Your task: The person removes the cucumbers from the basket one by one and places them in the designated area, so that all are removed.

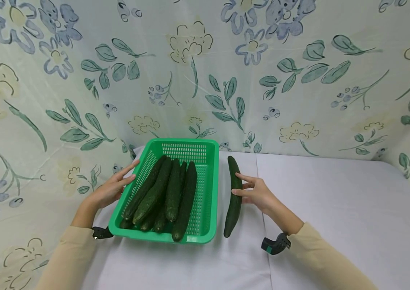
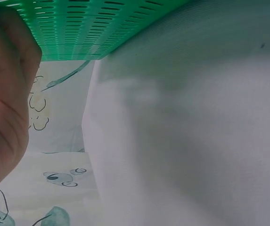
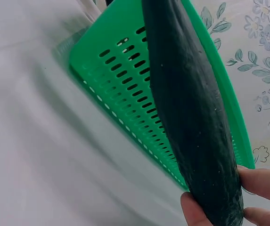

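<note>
To the right of a green plastic basket (image 1: pixel 211 193), a dark green cucumber (image 1: pixel 234 197) is pinched between the thumb and fingers of my right hand (image 1: pixel 257 194). The right wrist view shows the thumb on one side of this cucumber (image 3: pixel 186 99) and fingers on the other, with the basket wall (image 3: pixel 125 89) behind it. My left hand (image 1: pixel 112 189) lies along the basket's left side, its extended fingertips right at the rim. From the left wrist, the hand (image 2: pixel 7 94) is beside the slotted wall (image 2: pixel 83 28). Several cucumbers (image 1: pixel 157 193) lie lengthwise inside the basket.
A white cloth (image 1: pixel 328 209) covers the table under the basket. Behind and to the left hangs a curtain (image 1: pixel 197 80) printed with flowers and leaves. Both wrists wear dark devices, including the right wrist camera (image 1: pixel 276 244).
</note>
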Demonstrator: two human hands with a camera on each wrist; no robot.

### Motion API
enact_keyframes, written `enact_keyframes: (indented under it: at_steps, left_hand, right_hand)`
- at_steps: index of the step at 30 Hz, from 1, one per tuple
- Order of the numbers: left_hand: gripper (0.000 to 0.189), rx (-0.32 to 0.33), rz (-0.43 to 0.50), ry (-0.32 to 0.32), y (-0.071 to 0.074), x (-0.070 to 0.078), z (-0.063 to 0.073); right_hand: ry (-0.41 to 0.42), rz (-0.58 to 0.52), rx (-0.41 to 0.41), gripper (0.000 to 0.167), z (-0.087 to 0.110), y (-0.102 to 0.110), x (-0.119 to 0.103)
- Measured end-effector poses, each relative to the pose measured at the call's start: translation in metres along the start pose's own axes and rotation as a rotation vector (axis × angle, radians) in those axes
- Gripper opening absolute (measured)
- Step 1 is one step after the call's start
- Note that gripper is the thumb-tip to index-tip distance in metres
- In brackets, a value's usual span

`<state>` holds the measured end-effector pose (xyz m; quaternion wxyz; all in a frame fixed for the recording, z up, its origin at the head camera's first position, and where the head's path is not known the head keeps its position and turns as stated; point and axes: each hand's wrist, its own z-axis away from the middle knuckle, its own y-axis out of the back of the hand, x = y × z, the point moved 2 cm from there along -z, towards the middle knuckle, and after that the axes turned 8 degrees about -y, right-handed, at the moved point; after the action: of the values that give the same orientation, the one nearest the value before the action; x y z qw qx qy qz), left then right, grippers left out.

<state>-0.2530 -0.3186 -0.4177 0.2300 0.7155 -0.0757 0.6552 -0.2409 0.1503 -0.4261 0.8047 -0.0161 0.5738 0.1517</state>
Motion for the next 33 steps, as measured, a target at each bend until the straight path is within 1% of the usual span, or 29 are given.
enact_keyframes:
  at_steps: [11,15,23,33]
  left_hand:
    - [0.061,-0.006,0.012,-0.018,0.001,-0.002,-0.001]
    - [0.061,0.001,0.011,-0.013,0.000,-0.002,-0.001]
    - [0.061,-0.007,0.022,-0.014,0.000,-0.002,-0.001]
    - [0.060,-0.013,0.030,-0.002,-0.001,-0.004,-0.001]
  right_hand:
    - [0.008,-0.006,0.018,0.070,-0.005,-0.002,0.012]
    - [0.025,0.026,0.018,0.069,-0.005,-0.001,0.013]
    - [0.036,0.102,0.048,0.068,-0.006,-0.001,0.017]
    - [0.047,0.156,0.078,0.067,-0.010,-0.002,0.020]
